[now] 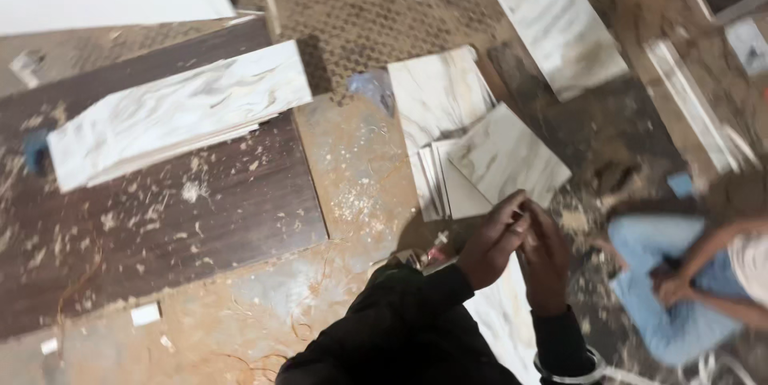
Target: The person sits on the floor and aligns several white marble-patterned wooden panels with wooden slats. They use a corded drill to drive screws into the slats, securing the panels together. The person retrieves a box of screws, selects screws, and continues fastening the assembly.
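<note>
My left hand (490,245) and my right hand (548,261) are pressed together low in the middle of the view, both in black sleeves. Their fingers close on a small pale item (523,214); blur hides what it is. Just above the hands lies a stack of several white marble-patterned laminate pieces (480,145) on the dusty floor. A white sheet (500,313) lies under my forearms.
A dark wood-grain board (160,217) with shavings lies at left, with a long marble-patterned strip (176,113) on it. Another long marbled panel (556,17) lies at the top right. A person in light blue trousers (664,273) sits at the right. Small scraps (146,314) dot the floor.
</note>
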